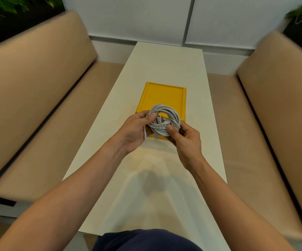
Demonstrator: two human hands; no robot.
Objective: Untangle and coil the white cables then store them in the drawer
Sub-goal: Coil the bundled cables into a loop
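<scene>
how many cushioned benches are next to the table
2: one tan bench runs along the left side of the white table, the other tan bench along its right side.

Cables [164,120]: white, wound in a plain coil with a faint grey cast.
Drawer box [164,98]: solid bright yellow, unpatterned, with a small pale blue dot on its near face.
Table [164,64]: cream-white, plain, carrying a yellow glow and soft grey shadow near the box.
Benches [38,84]: tan upholstery, no pattern, with dark seams.
Wall [128,15]: pale grey-white panels split by a grey strip.
Plants [5,6]: dark green foliage.
Trousers [146,240]: navy blue.
</scene>
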